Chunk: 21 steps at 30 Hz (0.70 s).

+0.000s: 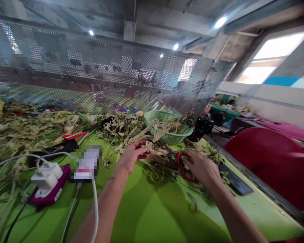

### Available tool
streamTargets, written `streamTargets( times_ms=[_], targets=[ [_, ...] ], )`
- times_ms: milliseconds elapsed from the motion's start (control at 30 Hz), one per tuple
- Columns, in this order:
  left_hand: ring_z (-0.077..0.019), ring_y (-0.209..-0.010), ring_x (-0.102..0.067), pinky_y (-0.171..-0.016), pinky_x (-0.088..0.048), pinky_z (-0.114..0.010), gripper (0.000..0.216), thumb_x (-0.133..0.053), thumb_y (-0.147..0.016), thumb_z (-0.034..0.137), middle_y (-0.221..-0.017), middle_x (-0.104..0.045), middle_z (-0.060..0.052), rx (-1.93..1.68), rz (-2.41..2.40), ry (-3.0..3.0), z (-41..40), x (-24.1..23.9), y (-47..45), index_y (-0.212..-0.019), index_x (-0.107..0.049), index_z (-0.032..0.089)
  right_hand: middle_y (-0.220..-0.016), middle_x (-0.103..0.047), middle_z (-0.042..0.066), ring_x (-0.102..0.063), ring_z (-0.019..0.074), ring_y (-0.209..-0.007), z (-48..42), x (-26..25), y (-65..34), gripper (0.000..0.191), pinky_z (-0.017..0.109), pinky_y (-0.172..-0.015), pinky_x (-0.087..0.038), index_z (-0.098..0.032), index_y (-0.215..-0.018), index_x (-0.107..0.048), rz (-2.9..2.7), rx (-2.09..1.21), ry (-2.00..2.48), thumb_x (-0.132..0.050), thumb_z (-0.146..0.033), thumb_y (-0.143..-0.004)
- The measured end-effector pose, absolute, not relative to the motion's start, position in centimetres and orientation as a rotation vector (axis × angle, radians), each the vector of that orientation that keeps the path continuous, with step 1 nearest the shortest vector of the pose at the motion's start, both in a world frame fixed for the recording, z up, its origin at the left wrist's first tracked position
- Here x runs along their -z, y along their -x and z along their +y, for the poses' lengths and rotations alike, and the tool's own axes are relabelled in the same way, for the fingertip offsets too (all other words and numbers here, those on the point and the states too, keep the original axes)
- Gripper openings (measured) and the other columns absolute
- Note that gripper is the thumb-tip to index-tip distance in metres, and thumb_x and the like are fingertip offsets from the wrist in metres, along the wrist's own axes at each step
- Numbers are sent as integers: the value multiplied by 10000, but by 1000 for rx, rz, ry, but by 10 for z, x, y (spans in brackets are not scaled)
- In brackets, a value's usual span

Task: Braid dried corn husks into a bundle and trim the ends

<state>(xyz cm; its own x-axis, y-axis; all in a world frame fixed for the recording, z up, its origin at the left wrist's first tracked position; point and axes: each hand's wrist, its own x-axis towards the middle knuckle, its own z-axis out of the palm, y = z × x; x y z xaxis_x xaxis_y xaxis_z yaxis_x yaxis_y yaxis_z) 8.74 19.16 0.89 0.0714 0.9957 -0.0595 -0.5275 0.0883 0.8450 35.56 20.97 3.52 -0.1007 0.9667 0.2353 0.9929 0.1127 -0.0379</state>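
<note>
My left hand (134, 156) is closed in a pinch on a dried plant sprig (149, 146) with pale, flower-like bits at its tip. To its right, my right hand (202, 167) grips red-handled scissors (178, 162). Their blades point left, toward the sprig, and are partly lost among stems, so how far they are apart is unclear. Loose dry stems and leaves (154, 170) lie under and between both hands. Just beyond them a green plastic basket (171, 138) holds more dried stalks, some hanging over its rim.
Dried plant matter (40, 128) is heaped across the left of the green table (136, 216). A phone (87, 163), white cables and a purple power strip (53, 195) with chargers lie there too. A dark phone-like slab (236, 180) is at right, near a red chair (268, 162). A perforated metal screen (103, 74) stands behind.
</note>
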Motion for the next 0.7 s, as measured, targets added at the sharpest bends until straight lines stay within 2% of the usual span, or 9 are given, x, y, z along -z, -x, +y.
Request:
streamTargets(
  times_ms=[67, 133, 233, 300, 433, 700],
  targets=[
    [-153, -772, -680, -724, -555, -271, 254, -630, -726, 87, -832, -683, -56, -1322, 796, -775, 192, -7, -89, -976, -641, 131, -1014, -712, 43, -655, 241, -813, 208, -42, -341, 290, 293, -616, -426, -271, -1026, -662, -2122, 55, 1727, -481, -443, -879],
    [-147, -764, -676, -735, -551, -274, 247, -641, -724, 95, -827, -683, -53, -1315, 789, -791, 192, -5, -92, -968, -638, 136, -922, -717, 29, -641, 205, -791, 206, -44, -323, 279, 280, -679, -449, -245, -956, -679, -2112, -274, 1432, -516, -454, -867],
    [-133, -727, -665, -732, -543, -273, 236, -664, -712, 108, -826, -680, -45, -1309, 776, -803, 193, -4, -95, -943, -630, 143, -841, -700, 24, -614, 180, -738, 207, -39, -295, 291, 263, -654, -454, -210, -935, -682, -2053, -698, 1196, -590, -462, -822],
    [-130, -724, -660, -737, -537, -275, 241, -675, -703, 113, -835, -672, -41, -1304, 779, -802, 192, -4, -97, -936, -624, 145, -763, -672, 17, -574, 155, -655, 208, -33, -280, 289, 248, -587, -431, -184, -893, -675, -1986, -840, 1135, -637, -449, -784],
    [-131, -737, -646, -723, -525, -273, 244, -669, -702, 118, -842, -648, -34, -1277, 842, -814, 189, -6, -100, -937, -608, 145, -696, -625, 7, -528, 135, -623, 211, -21, -268, 231, 246, -590, -423, -158, -775, -645, -1847, -915, 1091, -664, -387, -748],
    [-106, -654, -599, -643, -489, -231, 271, -755, -626, 178, -740, -611, 12, -1312, 894, -912, 189, -4, -107, -822, -571, 151, -686, -558, -12, -488, 133, -654, 212, -3, -274, 251, 240, -613, -404, -173, -771, -586, -1900, -848, 1095, -593, -419, -818]
  ],
)
